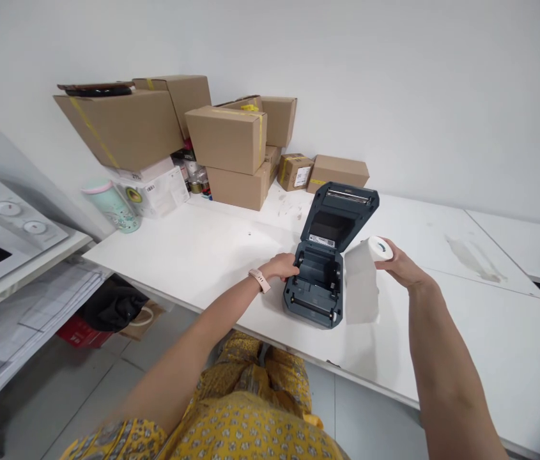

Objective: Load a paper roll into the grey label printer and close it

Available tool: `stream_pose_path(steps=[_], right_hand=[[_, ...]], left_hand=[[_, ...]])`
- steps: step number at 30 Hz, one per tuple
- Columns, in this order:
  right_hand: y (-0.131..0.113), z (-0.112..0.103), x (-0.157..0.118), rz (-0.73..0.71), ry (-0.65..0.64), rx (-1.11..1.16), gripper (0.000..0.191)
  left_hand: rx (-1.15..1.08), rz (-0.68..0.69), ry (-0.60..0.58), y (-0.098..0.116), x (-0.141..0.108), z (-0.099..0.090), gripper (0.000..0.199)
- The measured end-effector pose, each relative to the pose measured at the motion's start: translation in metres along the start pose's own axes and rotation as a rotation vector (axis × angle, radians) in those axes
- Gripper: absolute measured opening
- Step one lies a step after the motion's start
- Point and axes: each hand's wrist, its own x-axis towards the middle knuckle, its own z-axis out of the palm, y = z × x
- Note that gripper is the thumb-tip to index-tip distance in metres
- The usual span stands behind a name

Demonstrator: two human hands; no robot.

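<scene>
A dark grey label printer [315, 281] stands on the white table with its lid [341, 211] raised and its inner bay uncovered. My left hand [283, 266] is closed on the printer's left side wall, the fingers reaching over its edge near the roll holder. To the right of the printer, my right hand [399, 263] grips a roll of white labels [378, 248] by its far end, above the table. A loose strip [362, 287] hangs from the roll down to the tabletop. The palm side of my right hand is partly hidden behind the roll.
Cardboard boxes [231, 140] are stacked at the back left, with smaller ones [339, 171] along the wall. A mint tumbler [114, 207] stands at the table's left end. Further left, a microwave [11, 223] sits on a shelf. The table's front edge [375, 383] runs close to my body.
</scene>
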Motion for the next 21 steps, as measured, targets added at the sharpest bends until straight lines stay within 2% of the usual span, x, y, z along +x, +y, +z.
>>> stream_pose_path(steps=[7, 12, 16, 19, 21], right_hand=[[0.008, 0.0, 0.015, 0.113, -0.059, -0.003, 0.085], [0.015, 0.015, 0.021, 0.149, -0.143, 0.004, 0.082], [0.017, 0.029, 0.019, 0.184, -0.162, -0.026, 0.083], [0.022, 0.024, 0.01, 0.185, -0.189, 0.002, 0.083], [0.031, 0.014, 0.0, 0.195, -0.121, 0.058, 0.074]], left_hand=[[-0.004, 0.002, -0.015, 0.002, -0.002, -0.001, 0.011], [-0.019, -0.001, -0.011, 0.0, 0.0, 0.001, 0.01], [-0.001, -0.001, 0.001, -0.002, 0.001, 0.002, 0.01], [0.015, 0.002, 0.014, -0.002, 0.0, 0.002, 0.011], [0.01, 0.004, 0.019, -0.002, 0.0, 0.002, 0.012]])
